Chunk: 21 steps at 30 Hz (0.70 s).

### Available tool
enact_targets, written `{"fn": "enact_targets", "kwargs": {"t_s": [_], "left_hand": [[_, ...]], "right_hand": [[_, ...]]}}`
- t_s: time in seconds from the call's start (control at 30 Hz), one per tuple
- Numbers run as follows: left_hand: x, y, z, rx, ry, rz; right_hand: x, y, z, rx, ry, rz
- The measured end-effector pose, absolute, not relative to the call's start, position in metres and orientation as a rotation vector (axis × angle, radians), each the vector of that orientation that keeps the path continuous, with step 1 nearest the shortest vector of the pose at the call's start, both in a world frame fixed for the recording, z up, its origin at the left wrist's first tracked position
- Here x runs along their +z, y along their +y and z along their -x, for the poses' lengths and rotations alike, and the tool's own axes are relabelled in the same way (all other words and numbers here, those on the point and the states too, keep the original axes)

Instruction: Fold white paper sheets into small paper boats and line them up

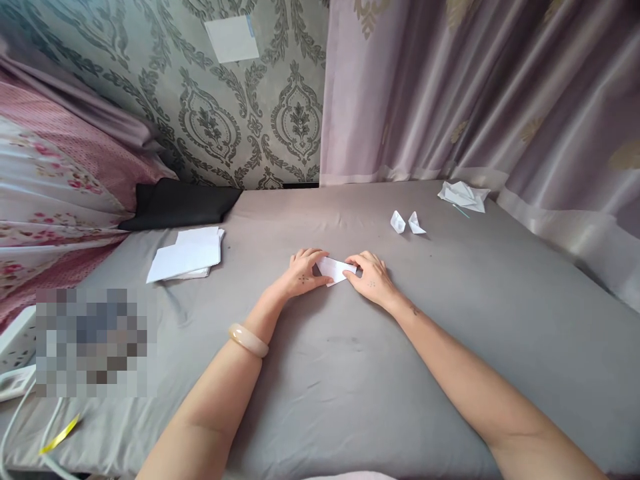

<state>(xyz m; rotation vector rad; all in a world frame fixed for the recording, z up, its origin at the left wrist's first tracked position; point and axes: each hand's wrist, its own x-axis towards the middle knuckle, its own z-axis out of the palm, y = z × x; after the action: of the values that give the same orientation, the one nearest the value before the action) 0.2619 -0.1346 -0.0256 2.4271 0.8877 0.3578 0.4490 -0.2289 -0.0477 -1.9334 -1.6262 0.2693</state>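
Note:
A small folded piece of white paper [334,268] lies low over the grey sheet, between my two hands. My left hand [306,270] grips its left side, with the thumb along the lower edge and the fingers curled at the top. At the right corner, my right hand [371,275] pinches the paper between thumb and fingers. Beyond my right hand stand two small folded paper shapes [398,222], side by side on the sheet. The undersides of the fingers are hidden.
A stack of white paper [187,257] lies at left, with a black cloth [185,203] behind it. More folded paper [464,196] sits at the far right by the curtain [425,100]. A power strip [17,340], cables and a yellow strip [60,435] are at the near left.

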Motion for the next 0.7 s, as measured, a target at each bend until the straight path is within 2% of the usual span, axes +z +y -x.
{"fn": "enact_targets", "kwargs": {"t_s": [0.7], "left_hand": [[-0.0270, -0.1331, -0.2604, 0.370, 0.886, -2.473]], "right_hand": [[-0.0481, -0.2281, -0.4487, 0.262, -1.623, 1.854]]}}
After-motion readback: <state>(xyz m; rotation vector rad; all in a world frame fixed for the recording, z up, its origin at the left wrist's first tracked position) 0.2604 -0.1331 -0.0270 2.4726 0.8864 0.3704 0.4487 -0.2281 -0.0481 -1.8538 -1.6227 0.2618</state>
